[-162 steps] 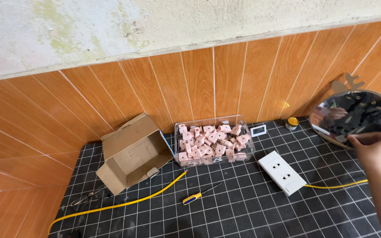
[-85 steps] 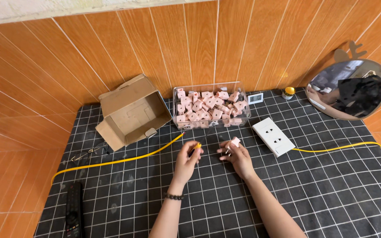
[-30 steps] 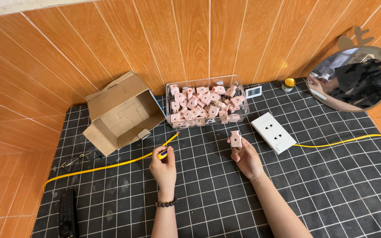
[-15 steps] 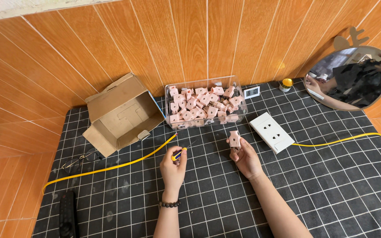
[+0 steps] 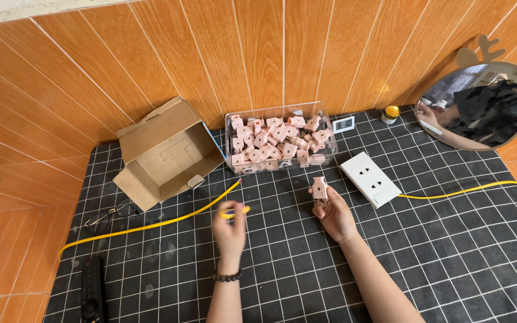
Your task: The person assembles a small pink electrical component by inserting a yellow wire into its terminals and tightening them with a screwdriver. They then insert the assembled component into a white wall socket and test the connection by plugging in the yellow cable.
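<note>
While the right hand (image 5: 333,210) holds a small pink plug (image 5: 319,188) upright in pinched fingers near the table's (image 5: 450,251) centre, the left hand (image 5: 230,230), blurred, grips a yellow-handled screwdriver (image 5: 234,210). At twelve o'clock sits a clear box (image 5: 282,140) of pink plugs; at two o'clock lies a white socket (image 5: 370,179).

box (image 5: 166,152) left | bin (image 5: 282,140) centre | socket plate (image 5: 370,179) right | mirror (image 5: 480,107) far right

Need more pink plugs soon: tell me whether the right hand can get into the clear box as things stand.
Probably yes. The clear box has no lid on and lies just beyond the right hand, nothing between; but that hand already holds a pink plug.
</note>
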